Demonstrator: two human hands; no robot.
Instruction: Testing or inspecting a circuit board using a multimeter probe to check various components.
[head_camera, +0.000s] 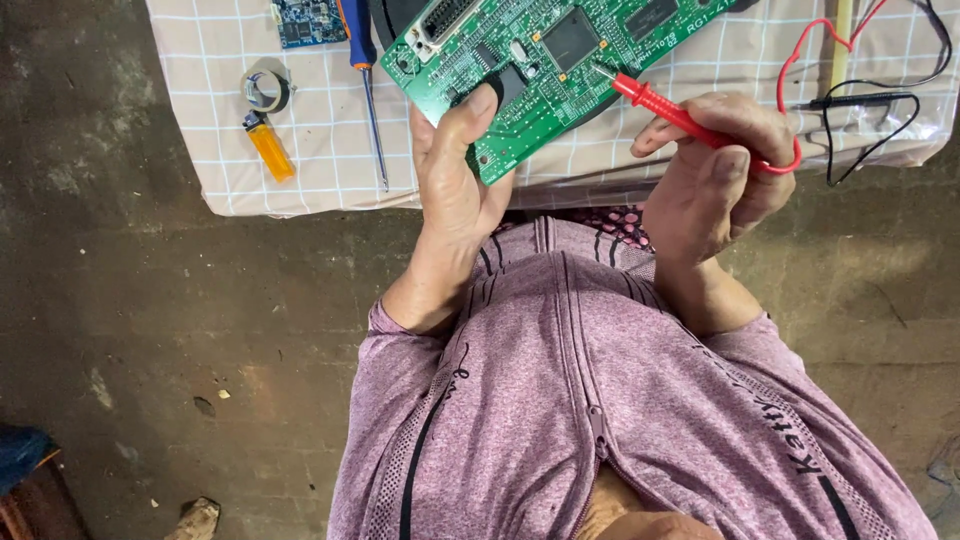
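Note:
My left hand (455, 165) grips the near corner of a large green circuit board (560, 60), thumb on top, holding it tilted over a low table covered with a checked cloth (220, 150). My right hand (715, 175) holds a red test probe (665, 108) like a pen. Its metal tip touches the board near a black square chip. A red lead runs from the probe around my hand and up over the cloth.
On the cloth lie a blue-handled screwdriver (365, 80), an orange lighter (270, 148), a roll of tape (265, 90), a small blue circuit board (308, 22) and a black probe with its lead (860, 102). Dark concrete floor (150, 330) surrounds the table.

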